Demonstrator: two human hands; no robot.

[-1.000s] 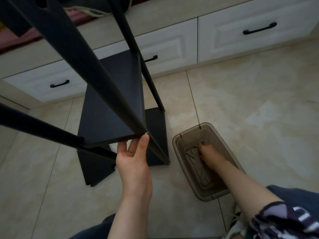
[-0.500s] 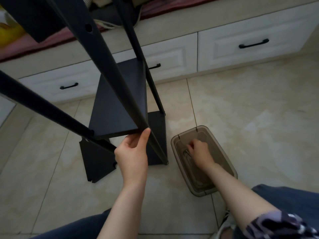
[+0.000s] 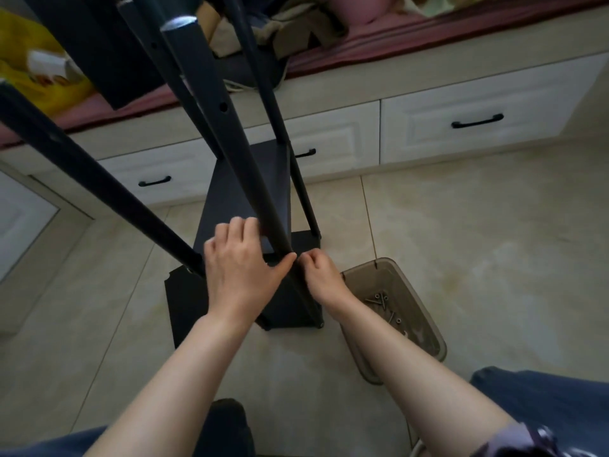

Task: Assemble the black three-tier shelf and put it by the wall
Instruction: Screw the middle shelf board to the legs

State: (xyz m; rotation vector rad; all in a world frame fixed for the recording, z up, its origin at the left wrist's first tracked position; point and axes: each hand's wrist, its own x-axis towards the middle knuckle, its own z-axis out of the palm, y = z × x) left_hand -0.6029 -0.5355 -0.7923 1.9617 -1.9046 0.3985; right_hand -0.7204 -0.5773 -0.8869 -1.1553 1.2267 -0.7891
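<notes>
Plainly, the black shelf [image 3: 184,308] stood upright on the glossy beige tiled floor [image 3: 478,242], close before the white panelled drawers [image 3: 474,120], with its lowest flat board on the tiles. Its poles were round matte tubes drilled with small holes. The left hand [image 3: 242,272] gripped the near edge of the smooth middle board [image 3: 240,196], fingers curled over the top and thumb stretched against the front pole [image 3: 237,143]. The right hand [image 3: 321,275] pressed at the same pole from the other side, fingertips bunched together; whether they pinched anything could not be told. Just right of the shelf's base sat a smoky translucent plastic bin [image 3: 395,282] with rounded corners, a few metal screws [image 3: 382,299] loose inside. Rightward, the floor ran open up to the drawers.
</notes>
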